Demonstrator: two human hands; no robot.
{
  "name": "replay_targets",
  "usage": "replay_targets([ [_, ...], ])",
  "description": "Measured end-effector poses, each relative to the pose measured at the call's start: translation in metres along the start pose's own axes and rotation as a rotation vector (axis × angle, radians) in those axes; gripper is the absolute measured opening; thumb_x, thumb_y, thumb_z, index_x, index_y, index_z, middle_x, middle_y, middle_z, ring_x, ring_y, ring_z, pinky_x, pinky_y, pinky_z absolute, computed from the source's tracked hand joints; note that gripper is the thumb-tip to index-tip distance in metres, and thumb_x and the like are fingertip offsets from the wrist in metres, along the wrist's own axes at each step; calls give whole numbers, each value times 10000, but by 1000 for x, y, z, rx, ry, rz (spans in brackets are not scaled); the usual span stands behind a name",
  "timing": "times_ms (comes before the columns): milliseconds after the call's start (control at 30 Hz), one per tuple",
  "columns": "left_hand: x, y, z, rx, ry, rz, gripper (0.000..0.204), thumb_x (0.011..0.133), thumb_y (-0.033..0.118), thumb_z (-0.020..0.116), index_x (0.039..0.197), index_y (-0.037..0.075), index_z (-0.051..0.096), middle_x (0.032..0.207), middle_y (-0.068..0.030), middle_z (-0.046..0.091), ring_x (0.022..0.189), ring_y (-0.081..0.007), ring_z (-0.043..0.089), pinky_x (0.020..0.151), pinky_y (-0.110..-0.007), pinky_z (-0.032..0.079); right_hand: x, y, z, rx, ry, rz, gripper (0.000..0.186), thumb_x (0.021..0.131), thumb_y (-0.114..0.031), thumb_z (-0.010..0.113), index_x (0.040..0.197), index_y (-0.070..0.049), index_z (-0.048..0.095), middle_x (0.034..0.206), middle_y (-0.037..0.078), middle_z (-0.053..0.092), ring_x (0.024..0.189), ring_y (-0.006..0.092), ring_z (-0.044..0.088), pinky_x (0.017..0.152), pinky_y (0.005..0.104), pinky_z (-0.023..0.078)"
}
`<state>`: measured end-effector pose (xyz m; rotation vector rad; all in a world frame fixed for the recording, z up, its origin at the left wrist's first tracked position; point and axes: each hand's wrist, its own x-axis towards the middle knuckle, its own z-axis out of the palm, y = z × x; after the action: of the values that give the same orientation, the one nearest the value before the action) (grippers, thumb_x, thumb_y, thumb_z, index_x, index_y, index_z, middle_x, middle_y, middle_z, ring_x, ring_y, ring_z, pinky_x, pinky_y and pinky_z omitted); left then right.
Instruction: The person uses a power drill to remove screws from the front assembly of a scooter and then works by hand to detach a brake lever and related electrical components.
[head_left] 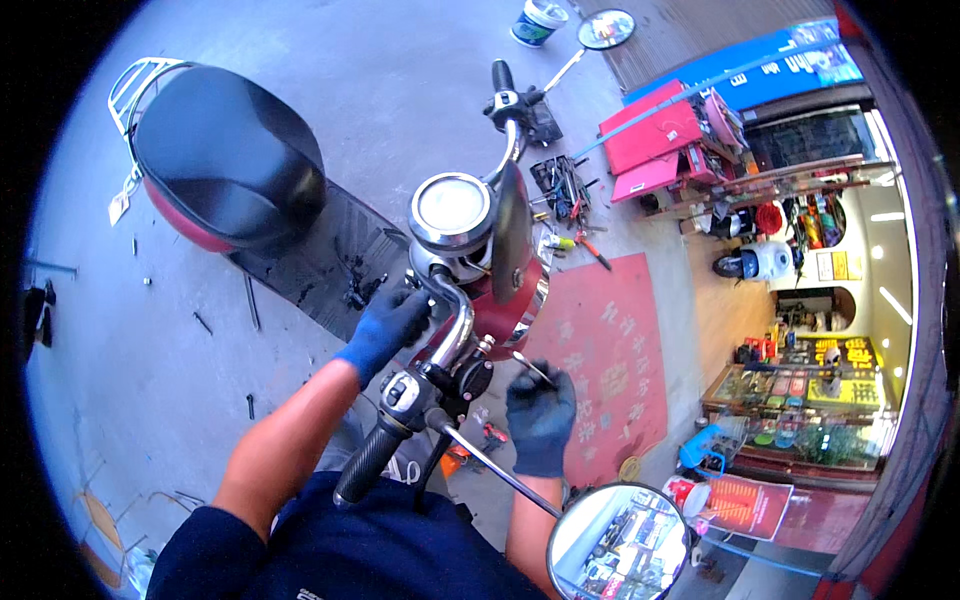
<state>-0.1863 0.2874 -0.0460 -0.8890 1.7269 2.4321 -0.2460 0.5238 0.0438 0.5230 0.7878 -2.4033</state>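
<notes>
Dark blue work gloves cover both hands. My left hand (pixel 392 325) is at the back of a red motor scooter's steering column, under the chrome handlebar (pixel 460 315); its fingers are curled, and what they grip is hidden. My right hand (pixel 541 420) is closed on a slim metal tool (pixel 533 367), whose kind is too small to make out. The tool points toward the scooter's front, beside the brake fluid reservoir (pixel 474 379). Between the bars sits the round speedometer (pixel 451 208). The black rubber grip (pixel 370 463) reaches toward my body.
The black seat (pixel 228 155) and footboard (pixel 315 262) lie left. Mirrors (pixel 620 545) stick out on stalks. Loose tools (pixel 565 190) and a red-handled tool (pixel 594 253) lie beyond the scooter, near a red mat (pixel 612 350) and red tool cabinet (pixel 655 135). A shop front stands right.
</notes>
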Motion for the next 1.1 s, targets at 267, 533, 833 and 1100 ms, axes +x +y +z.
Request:
replay_targets([
  [267,-30,47,9,-560,-379,-176,324,912,342,569,1094,76,596,981,-71,627,835,-139,591,775,-276,482,34,57,10,54,-68,93,287,961,-233,390,923,-43,602,877,105,641,735,199,609,713,339,532],
  [533,-19,78,35,-717,-468,-308,342,865,234,604,1148,51,545,902,-112,654,725,-178,633,636,-306,537,45,51,-14,22,-125,160,267,945,-186,407,990,-21,613,877,101,647,773,184,626,759,320,535],
  [833,-1,64,41,-663,-454,-332,329,882,212,545,1144,15,521,846,-136,649,642,-202,631,575,-324,545,15,52,12,-149,-66,77,273,928,-178,433,1042,-15,619,983,121,664,873,216,646,835,361,522],
  [1100,-7,74,43,-667,-381,-363,281,859,223,563,1012,-12,544,675,-110,608,518,-200,587,461,-332,500,14,53,13,-167,33,17,306,951,-246,411,1002,-29,621,922,117,672,814,239,653,802,364,531],
])
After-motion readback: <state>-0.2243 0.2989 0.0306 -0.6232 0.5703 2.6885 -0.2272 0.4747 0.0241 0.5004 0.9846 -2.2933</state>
